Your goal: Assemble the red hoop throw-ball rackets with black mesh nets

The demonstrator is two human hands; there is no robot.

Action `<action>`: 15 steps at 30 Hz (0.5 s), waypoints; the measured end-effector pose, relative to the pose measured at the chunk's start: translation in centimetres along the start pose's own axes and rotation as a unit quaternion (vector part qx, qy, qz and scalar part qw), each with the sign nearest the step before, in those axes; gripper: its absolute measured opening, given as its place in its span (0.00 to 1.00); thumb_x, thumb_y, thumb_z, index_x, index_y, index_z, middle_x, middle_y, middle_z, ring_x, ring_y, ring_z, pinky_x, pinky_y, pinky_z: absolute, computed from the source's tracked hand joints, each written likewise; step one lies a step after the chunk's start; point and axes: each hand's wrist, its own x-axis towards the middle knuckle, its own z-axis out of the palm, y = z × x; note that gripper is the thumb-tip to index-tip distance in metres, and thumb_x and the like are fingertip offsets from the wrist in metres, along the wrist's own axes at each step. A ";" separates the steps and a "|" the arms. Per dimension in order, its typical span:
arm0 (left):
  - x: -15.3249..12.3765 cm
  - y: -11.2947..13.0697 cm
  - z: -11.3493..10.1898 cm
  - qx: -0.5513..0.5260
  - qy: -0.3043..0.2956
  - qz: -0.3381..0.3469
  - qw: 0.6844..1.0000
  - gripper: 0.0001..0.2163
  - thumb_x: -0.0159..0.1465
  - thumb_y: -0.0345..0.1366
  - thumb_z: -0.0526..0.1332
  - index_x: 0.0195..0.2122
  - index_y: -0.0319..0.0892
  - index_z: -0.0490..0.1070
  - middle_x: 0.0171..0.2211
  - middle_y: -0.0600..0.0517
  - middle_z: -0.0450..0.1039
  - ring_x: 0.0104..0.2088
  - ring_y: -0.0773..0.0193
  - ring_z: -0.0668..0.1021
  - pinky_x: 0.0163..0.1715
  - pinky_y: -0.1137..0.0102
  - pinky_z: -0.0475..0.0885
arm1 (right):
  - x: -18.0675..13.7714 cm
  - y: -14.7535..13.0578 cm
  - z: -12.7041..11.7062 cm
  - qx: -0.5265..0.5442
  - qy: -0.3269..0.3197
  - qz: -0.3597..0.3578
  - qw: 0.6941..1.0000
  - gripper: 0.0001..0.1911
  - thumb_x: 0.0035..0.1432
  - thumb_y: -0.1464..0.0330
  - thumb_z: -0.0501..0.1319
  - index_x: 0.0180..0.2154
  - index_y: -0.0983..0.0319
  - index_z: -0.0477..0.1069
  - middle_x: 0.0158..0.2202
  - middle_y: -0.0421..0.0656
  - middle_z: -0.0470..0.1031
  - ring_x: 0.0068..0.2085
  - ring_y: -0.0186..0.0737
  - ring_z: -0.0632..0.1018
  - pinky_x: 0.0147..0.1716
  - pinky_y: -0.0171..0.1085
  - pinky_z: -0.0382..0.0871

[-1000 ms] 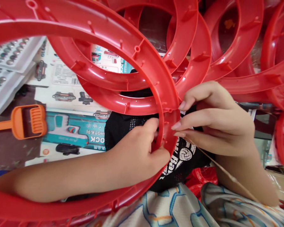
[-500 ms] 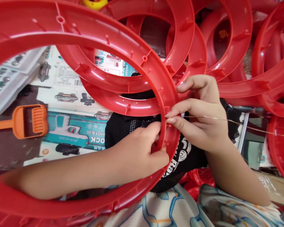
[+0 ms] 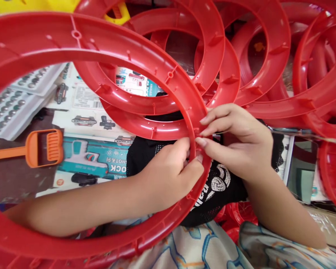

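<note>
The person holds a large red plastic ring (image 3: 106,45) close in front, its rim sweeping across most of the view. The left hand (image 3: 168,175) reaches through the ring's opening and pinches the inner edge of the rim, thumb on the near face and fingers behind, a closed grip on the plastic. The right hand (image 3: 235,144) meets it from outside, index finger and thumb narrowed to a pinch at the same spot, where small pegs stand up from the rim. A thin pale string (image 3: 310,135) runs off to the right from that pinch, taut and nearly level; whether it already passes through a hole in the rim cannot be told.

As a judgement, the work looks to be at the threading or tying point on this one ring, with the string at the rim but not visibly fastened. A crowd of other red rings (image 3: 257,56) lies behind, none of them showing any string.

A black mesh net (image 3: 212,186) with white print lies on the lap below the hands. An orange toy rake (image 3: 42,147) and a printed toy box (image 3: 92,157) lie to the left.
</note>
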 end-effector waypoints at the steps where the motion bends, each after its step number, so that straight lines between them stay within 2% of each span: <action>1: 0.0 0.0 -0.1 0.026 -0.003 0.002 1.000 0.03 0.66 0.35 0.55 0.38 0.43 0.64 0.32 0.55 0.71 0.31 0.65 0.72 0.31 0.69 0.67 | 0.1 0.0 -0.2 0.010 0.013 0.009 1.000 0.08 0.53 0.76 0.70 0.33 0.58 0.76 0.39 0.39 0.75 0.42 0.35 0.78 0.45 0.38 0.74; 3: 0.0 0.0 -0.3 0.054 -0.013 0.000 0.998 0.03 0.65 0.34 0.55 0.39 0.43 0.64 0.34 0.53 0.72 0.34 0.63 0.73 0.32 0.68 0.68 | 0.3 0.0 -0.7 0.012 0.018 0.002 1.000 0.09 0.53 0.77 0.70 0.34 0.57 0.77 0.41 0.39 0.76 0.43 0.34 0.78 0.44 0.37 0.73; 5: -0.1 0.1 -0.5 0.074 -0.024 -0.006 0.997 0.05 0.65 0.35 0.55 0.40 0.43 0.65 0.36 0.51 0.73 0.35 0.61 0.75 0.33 0.68 0.69 | 0.6 0.1 -1.5 0.000 -0.010 -0.034 0.999 0.08 0.54 0.75 0.70 0.35 0.56 0.79 0.42 0.40 0.76 0.43 0.35 0.78 0.42 0.36 0.74; 9: -0.5 0.8 -0.8 0.123 -0.066 -0.042 0.989 0.07 0.64 0.37 0.55 0.41 0.43 0.67 0.34 0.50 0.73 0.32 0.60 0.74 0.31 0.67 0.68 | 0.9 0.2 -2.6 -0.041 -0.046 -0.110 0.992 0.08 0.55 0.71 0.71 0.37 0.55 0.80 0.41 0.41 0.77 0.43 0.40 0.78 0.44 0.41 0.75; 12: -0.8 1.5 -0.8 0.174 -0.098 -0.083 0.976 0.08 0.63 0.38 0.55 0.40 0.42 0.66 0.34 0.49 0.72 0.32 0.60 0.73 0.30 0.66 0.67 | 1.0 0.1 -2.7 -0.068 -0.067 -0.085 0.992 0.04 0.55 0.69 0.71 0.36 0.57 0.80 0.45 0.43 0.76 0.49 0.41 0.78 0.48 0.42 0.74; 15: -1.1 2.0 -0.8 0.172 -0.134 -0.104 0.970 0.08 0.63 0.37 0.55 0.41 0.42 0.66 0.34 0.50 0.71 0.30 0.62 0.71 0.29 0.67 0.66 | 1.0 0.3 -2.2 -0.031 -0.093 -0.054 0.994 0.02 0.56 0.69 0.71 0.33 0.57 0.80 0.51 0.43 0.73 0.56 0.42 0.75 0.56 0.42 0.73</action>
